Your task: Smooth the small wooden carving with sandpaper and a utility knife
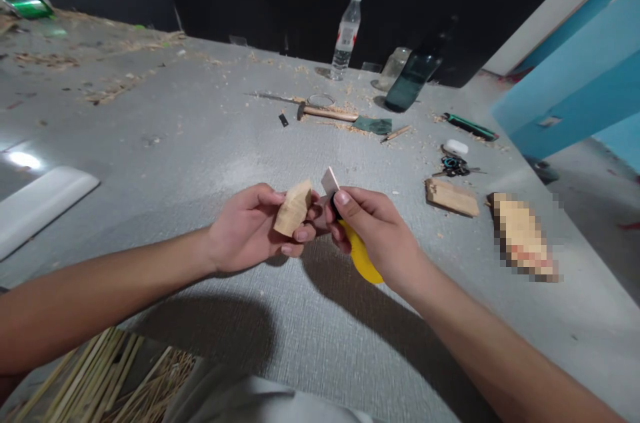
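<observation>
In the middle of the head view my left hand (255,226) is closed around a small pale wood block (293,208) with angled, carved faces. Close to its right, my right hand (373,216) grips a yellow-handled utility knife (364,258). The knife's short flat blade (329,180) points up and slightly left, apart from the wood. My right fingers cover the upper part of the handle. Both hands are raised over the grey table (200,130), and their shadows fall on it below.
Behind the hands lie a hammer (327,113) and wood shavings. A water bottle (346,36), a glass jar (394,68) and a dark bottle (415,76) stand farther back. At right are keys (454,166), a wooden block (453,197) and a partly blurred wood piece (523,236). Thin sticks (103,370) lie lower left.
</observation>
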A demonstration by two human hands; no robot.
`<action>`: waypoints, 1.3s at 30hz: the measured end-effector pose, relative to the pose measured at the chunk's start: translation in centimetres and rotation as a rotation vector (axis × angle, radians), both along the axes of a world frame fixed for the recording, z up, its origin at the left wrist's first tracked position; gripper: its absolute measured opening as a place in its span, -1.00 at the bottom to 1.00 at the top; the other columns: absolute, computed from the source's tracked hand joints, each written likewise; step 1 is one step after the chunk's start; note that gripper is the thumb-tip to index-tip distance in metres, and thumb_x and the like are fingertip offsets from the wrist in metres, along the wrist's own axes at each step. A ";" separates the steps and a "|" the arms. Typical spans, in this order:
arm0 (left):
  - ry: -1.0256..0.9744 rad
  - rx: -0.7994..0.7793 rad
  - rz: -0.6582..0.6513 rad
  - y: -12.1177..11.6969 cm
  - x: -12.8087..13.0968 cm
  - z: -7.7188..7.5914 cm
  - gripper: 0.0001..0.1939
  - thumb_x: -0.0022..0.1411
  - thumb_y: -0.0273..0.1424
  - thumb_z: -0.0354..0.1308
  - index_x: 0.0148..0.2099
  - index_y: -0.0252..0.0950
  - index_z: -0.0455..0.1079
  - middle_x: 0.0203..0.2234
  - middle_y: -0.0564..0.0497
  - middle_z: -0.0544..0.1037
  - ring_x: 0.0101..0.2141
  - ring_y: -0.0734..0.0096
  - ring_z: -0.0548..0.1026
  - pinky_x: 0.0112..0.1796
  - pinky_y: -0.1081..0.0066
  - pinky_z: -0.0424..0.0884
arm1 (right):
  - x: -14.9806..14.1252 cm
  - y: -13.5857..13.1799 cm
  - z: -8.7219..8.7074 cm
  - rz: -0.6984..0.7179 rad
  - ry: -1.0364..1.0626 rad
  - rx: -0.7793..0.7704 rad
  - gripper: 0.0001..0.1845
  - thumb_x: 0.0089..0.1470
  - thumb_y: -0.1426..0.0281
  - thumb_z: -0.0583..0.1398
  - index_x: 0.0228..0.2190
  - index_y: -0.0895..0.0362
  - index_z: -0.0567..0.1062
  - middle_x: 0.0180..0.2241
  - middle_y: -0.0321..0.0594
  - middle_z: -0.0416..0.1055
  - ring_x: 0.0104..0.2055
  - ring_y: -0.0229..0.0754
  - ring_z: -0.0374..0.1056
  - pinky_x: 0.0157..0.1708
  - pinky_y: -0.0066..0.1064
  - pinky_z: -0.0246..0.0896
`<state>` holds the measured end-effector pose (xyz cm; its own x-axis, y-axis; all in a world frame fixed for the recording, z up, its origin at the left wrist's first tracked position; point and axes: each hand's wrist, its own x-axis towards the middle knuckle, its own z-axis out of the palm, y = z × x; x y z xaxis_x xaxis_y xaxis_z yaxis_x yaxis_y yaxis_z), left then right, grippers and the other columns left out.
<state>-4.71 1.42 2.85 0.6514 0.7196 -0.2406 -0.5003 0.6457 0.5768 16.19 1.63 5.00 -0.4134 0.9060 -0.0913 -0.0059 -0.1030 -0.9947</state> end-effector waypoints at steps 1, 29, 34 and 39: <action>0.012 -0.014 0.013 0.0 0.0 -0.1 -0.65 0.16 -0.26 0.21 -0.07 -0.37 0.53 -0.20 -0.14 0.50 -0.35 0.36 0.40 -0.42 0.41 0.35 | 0.0 0.0 -0.1 0.001 -0.013 0.004 -0.45 0.25 -0.11 0.28 -0.48 0.08 0.44 -0.58 -0.36 0.30 -0.55 -0.30 0.20 -0.55 -0.42 0.08; 0.421 0.269 0.512 0.5 1.0 -0.6 -0.64 0.14 -0.41 0.33 0.01 -0.28 0.45 -0.22 0.01 0.55 -0.23 0.37 0.54 -0.15 0.36 0.51 | -1.4 -1.2 -1.8 -0.055 0.080 -0.067 -0.48 0.25 -0.06 0.28 -0.51 0.09 0.46 -0.61 -0.37 0.26 -0.59 -0.32 0.16 -0.62 -0.47 0.05; 0.418 0.163 0.525 0.6 1.0 -0.1 -0.51 0.05 -0.55 0.36 0.07 -0.35 0.47 -0.19 -0.04 0.60 -0.26 0.43 0.57 -0.22 0.45 0.50 | -1.1 -0.7 -2.6 0.083 0.079 -0.139 -0.45 0.24 -0.09 0.29 -0.50 0.09 0.44 -0.63 -0.41 0.22 -0.62 -0.35 0.09 -0.67 -0.50 -0.01; 0.352 0.087 0.499 0.5 1.0 0.0 -0.57 0.09 -0.61 0.31 0.04 -0.34 0.42 -0.21 -0.05 0.60 -0.26 0.43 0.57 -0.20 0.46 0.52 | -0.1 0.6 -3.0 0.239 -0.043 -0.078 -0.42 0.26 -0.11 0.27 -0.52 0.10 0.43 -0.68 -0.43 0.19 -0.66 -0.38 0.05 -0.70 -0.53 -0.11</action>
